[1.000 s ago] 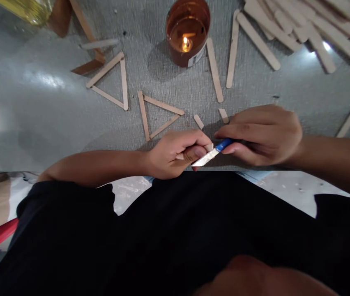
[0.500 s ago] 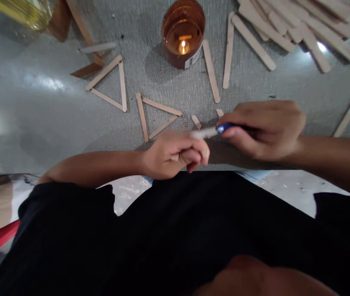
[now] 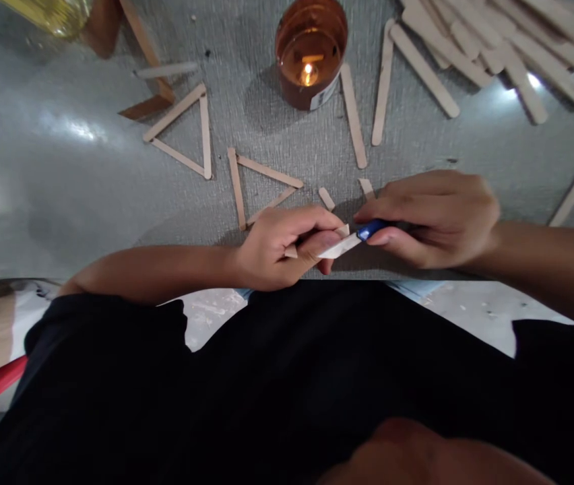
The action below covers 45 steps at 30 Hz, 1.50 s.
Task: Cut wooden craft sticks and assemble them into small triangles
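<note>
Near the table's front edge, my left hand (image 3: 287,246) is closed round a short piece of wooden craft stick (image 3: 343,231); its ends poke out on either side of the fingers. My right hand (image 3: 433,219) grips a utility knife by its blue handle (image 3: 372,230). The pale knife blade (image 3: 338,248) points left and lies against my left thumb, close to the stick's end. Two cut stick pieces, one small (image 3: 326,199) and one partly under my right fingers (image 3: 366,188), rest on the table just beyond.
Two stick triangles (image 3: 207,135) (image 3: 235,188) lie left of centre. A lit candle in an amber glass (image 3: 312,87) stands at the back. Loose sticks (image 3: 352,118) lie beside it, with a heap of sticks (image 3: 499,40) at back right. A bottle of yellow liquid (image 3: 65,17) is at back left.
The knife blade has swung from above my left fingers down to my left thumb. My left fingers have shifted, and the stick's right end now shows.
</note>
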Each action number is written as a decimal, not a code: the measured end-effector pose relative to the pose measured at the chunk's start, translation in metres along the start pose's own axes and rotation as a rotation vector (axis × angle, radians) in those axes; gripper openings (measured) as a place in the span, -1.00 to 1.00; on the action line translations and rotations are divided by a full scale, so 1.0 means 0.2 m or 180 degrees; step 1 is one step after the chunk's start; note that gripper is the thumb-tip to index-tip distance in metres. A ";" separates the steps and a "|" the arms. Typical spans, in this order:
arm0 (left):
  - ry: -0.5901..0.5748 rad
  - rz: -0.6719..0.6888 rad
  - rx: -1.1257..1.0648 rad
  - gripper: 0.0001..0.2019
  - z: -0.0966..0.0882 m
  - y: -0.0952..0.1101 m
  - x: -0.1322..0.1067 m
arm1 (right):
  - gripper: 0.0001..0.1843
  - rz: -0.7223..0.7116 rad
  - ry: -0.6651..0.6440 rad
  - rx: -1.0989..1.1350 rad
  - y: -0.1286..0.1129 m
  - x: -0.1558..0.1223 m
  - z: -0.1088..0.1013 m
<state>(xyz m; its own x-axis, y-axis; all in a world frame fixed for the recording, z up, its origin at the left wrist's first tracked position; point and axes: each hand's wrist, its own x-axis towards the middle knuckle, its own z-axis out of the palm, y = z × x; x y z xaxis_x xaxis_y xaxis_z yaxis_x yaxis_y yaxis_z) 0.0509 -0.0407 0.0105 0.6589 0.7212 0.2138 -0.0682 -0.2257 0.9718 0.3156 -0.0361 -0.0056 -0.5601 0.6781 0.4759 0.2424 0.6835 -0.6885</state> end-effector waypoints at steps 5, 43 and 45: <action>-0.0232 -0.0082 -0.0403 -0.87 0.01 -0.01 0.00 | -0.74 -0.0056 -0.0079 0.0033 0.01 -0.01 0.01; -0.0406 -0.0287 -0.0506 -0.88 -0.02 -0.05 0.01 | -0.80 0.0269 -0.0265 0.0537 0.00 0.03 -0.01; -0.0445 -0.0272 -0.0552 -0.88 -0.02 -0.05 0.02 | -0.79 0.0247 -0.0245 0.0544 0.01 0.03 0.00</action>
<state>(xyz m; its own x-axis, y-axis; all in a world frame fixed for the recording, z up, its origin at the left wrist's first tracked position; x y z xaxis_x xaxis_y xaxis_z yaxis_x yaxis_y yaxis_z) 0.0504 -0.0332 0.0027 0.7643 0.6324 0.1258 -0.1274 -0.0432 0.9909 0.3127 -0.0310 -0.0030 -0.6054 0.6998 0.3790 0.1530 0.5697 -0.8075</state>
